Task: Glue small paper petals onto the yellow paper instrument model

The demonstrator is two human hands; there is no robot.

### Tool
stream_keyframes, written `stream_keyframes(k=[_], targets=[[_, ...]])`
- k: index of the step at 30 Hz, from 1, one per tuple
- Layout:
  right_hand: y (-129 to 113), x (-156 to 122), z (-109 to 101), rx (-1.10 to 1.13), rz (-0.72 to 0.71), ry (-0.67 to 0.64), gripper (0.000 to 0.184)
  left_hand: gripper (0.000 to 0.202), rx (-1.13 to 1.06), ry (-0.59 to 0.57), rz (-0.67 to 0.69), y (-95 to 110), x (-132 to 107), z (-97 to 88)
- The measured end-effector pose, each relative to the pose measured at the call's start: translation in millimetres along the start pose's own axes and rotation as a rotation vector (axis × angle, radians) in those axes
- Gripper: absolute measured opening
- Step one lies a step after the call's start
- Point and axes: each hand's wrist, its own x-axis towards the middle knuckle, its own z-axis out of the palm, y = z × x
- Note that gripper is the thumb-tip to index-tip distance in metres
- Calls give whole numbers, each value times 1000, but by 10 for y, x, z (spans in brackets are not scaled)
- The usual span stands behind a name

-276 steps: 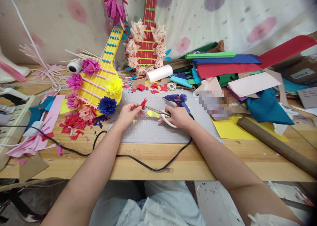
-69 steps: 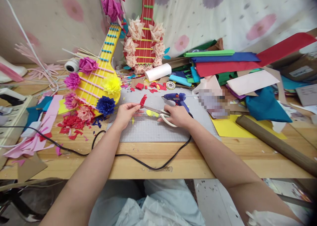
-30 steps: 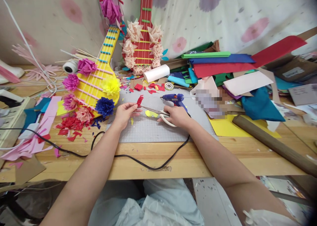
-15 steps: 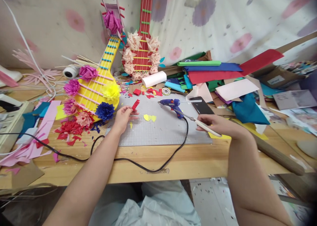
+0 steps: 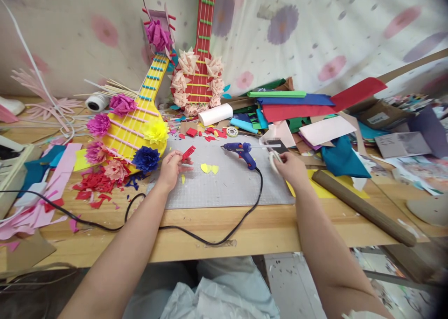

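My left hand (image 5: 171, 168) rests on the grey cutting mat (image 5: 227, 188), thumb and fingers pinched on a small fringed piece of red paper (image 5: 188, 152). My right hand (image 5: 293, 168) lies at the mat's right edge, closed around the white handles of the scissors (image 5: 272, 159), beside a dark phone (image 5: 271, 145). The blades are hidden. A blue glue gun (image 5: 240, 149) lies on the mat between my hands, its black cord (image 5: 245, 218) running off the front edge. Two yellow paper bits (image 5: 209, 168) lie near the mat's middle.
A yellow cardboard guitar (image 5: 135, 128) with paper flowers lies left, a red one (image 5: 198, 76) leans behind. Red scraps (image 5: 93, 186) lie left of the mat. Stacked coloured paper sheets (image 5: 301, 107), a white roll (image 5: 214, 114) and a brown tube (image 5: 364, 208) fill the right.
My right hand has drawn the scissors away from the red paper and carried them right to the mat's edge. My left hand keeps the red piece. The view has shifted right.
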Motion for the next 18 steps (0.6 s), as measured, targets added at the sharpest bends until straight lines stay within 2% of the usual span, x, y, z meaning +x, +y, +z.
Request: stream_keyframes(k=[3, 5, 7, 9, 12, 15, 18], targets=[[-72, 10, 211, -119, -73, 23, 30, 14, 6, -8, 8, -13, 4, -3], [-39, 19, 255, -96, -136, 3, 31, 13, 9, -13, 12, -28, 9, -6], [63, 55, 219, 7, -201, -26, 30, 14, 9, -19, 12, -49, 14, -6], [211, 122, 143, 102, -237, 22, 31, 14, 10, -30, 10, -72, 17, -2], [435, 256, 63, 19, -231, 160, 33, 15, 18, -43, 14, -99, 16, 9], [567, 397, 75, -58, -245, 126, 38, 14, 48, -49, 23, -110, 7, 18], [595, 493, 112, -59, -246, 108, 41, 13, 84, -64, 36, -111, -6, 29]])
